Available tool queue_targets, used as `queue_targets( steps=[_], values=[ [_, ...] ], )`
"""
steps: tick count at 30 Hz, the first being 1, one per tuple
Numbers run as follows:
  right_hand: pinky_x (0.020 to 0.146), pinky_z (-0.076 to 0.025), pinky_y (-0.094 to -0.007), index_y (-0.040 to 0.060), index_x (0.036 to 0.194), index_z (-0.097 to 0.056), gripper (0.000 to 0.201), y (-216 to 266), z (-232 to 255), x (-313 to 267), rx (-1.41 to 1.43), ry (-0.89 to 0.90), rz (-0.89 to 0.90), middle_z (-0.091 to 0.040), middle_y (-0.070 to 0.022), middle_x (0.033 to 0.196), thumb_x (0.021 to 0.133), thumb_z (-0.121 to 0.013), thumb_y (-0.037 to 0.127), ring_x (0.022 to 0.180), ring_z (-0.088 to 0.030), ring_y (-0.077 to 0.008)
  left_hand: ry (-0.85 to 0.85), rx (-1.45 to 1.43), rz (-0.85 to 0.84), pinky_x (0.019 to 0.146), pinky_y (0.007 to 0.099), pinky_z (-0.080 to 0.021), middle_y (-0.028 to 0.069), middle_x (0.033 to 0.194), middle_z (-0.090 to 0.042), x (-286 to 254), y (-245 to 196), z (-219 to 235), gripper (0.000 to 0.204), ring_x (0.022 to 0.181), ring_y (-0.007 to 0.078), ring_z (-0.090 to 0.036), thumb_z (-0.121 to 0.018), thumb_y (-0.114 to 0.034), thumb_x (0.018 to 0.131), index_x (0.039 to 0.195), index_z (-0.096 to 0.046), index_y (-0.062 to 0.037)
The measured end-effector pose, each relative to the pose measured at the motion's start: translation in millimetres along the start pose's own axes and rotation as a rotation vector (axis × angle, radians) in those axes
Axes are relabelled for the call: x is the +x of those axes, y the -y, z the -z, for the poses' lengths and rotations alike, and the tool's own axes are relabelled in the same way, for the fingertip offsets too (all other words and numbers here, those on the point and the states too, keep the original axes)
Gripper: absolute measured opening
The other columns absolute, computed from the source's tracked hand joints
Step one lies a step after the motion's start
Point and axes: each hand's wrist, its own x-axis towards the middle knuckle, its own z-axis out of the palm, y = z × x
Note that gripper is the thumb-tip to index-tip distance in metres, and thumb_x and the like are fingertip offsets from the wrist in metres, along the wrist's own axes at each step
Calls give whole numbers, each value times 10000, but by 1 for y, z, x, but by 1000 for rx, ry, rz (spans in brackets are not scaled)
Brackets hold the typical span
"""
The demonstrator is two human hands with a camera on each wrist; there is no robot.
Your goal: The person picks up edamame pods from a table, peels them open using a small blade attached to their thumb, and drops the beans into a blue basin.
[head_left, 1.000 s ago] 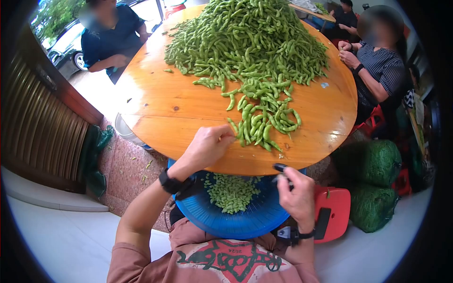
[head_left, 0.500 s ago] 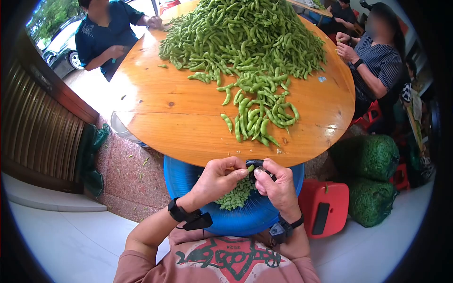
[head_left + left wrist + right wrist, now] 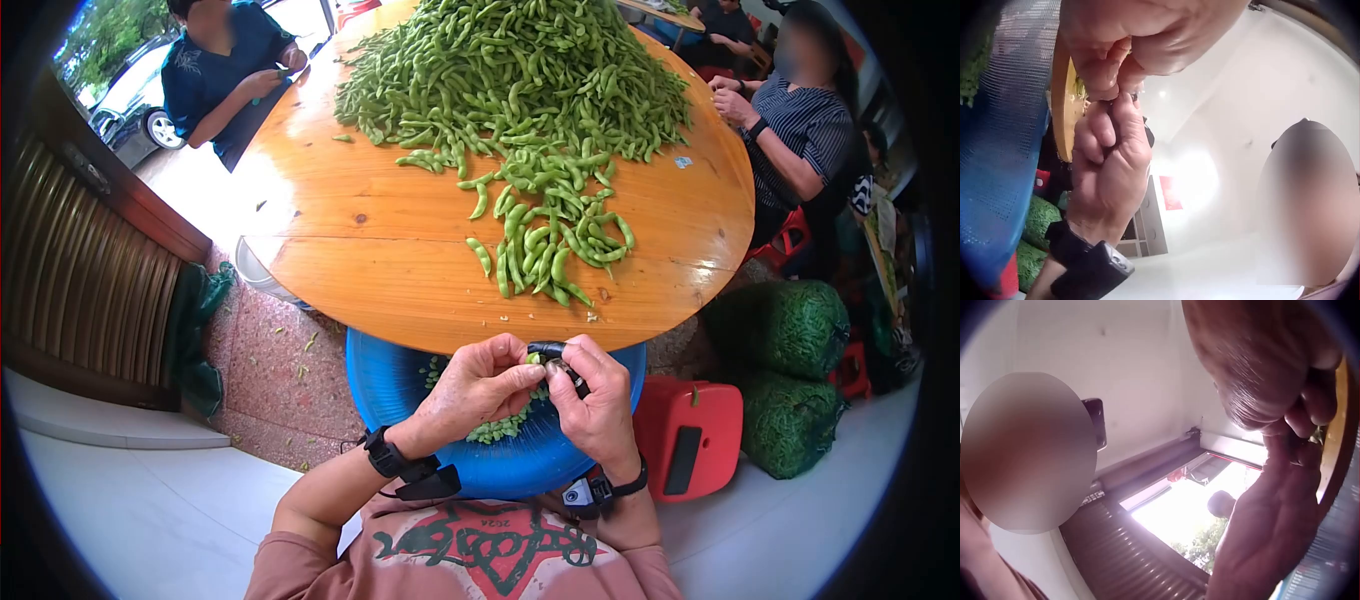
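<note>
My left hand [image 3: 475, 385] pinches a green soybean pod [image 3: 535, 359] between thumb and forefinger. Facing it, my right hand [image 3: 597, 400] holds a small black tool [image 3: 546, 348] whose exact kind I cannot tell. Both sets of fingertips meet around the pod, in front of the table edge and over a blue basin [image 3: 368, 390]. Shelled green beans [image 3: 497, 430] lie in the basin, partly hidden by the hands. In the left wrist view the right hand [image 3: 1110, 169] meets the left at the fingertips; the pod is mostly covered there.
A large heap of soybean pods [image 3: 510, 80] covers the back of the round wooden table [image 3: 340, 270], with loose pods [image 3: 540, 250] trailing toward me. At right stand a red stool [image 3: 690, 440] and green mesh sacks [image 3: 785, 335]. Other people sit or stand around the table.
My left hand has come back from the loose pods on the table with one pod. The right hand has moved left and up with the black tool to meet it.
</note>
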Motion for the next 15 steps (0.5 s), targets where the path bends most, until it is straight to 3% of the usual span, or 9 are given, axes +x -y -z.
queue_targets(
  steps=[2,6,8,11,12,15],
  values=[
    [631,-482,-346,-36,911,-587,79,-9,0,-2,150,86,-250,-564,-135,830,839,-619,-35,708,-593,-280,-73,91,-1,467,211,-401,17,707,-570,-1,2,-1,194,581,80,-535,-533,-187,1041,947,-575,-22],
    [642,-497,-389,-31,932,-585,120,-17,-6,-4,131,98,-218,-558,-137,841,825,-640,-27,715,-609,-311,-5,247,11,486,225,-418,17,695,-568,3,6,14,265,574,93,-539,-468,-239,1069,983,-577,-13],
    [599,-520,-401,-26,945,-582,149,-10,-17,-4,-307,-74,197,-547,-146,881,818,-661,-13,677,-622,-314,15,148,72,565,254,-462,29,774,-592,1,0,11,263,648,106,-571,-474,-247,1068,1039,-574,-5],
    [545,-540,-405,-23,960,-580,176,-2,-25,-13,-509,-43,229,-535,-159,927,809,-669,-13,636,-631,-317,50,-66,29,652,275,-483,37,895,-607,1,4,10,192,760,115,-598,-479,-185,1054,1083,-568,-17],
    [582,-540,-410,-21,980,-600,186,1,-26,-16,-503,-34,193,-545,-170,942,804,-650,-53,737,-636,-343,49,-66,28,652,275,-483,37,895,-607,1,7,11,192,760,115,-598,-479,-185,1054,1083,-568,-17],
    [590,-529,-398,-29,984,-604,186,0,-32,-16,-471,-90,205,-541,-170,938,807,-654,-50,731,-629,-331,35,-233,32,680,274,-480,28,954,-591,0,15,11,144,809,102,-582,-478,-106,1019,1115,-560,-37]
  ],
)
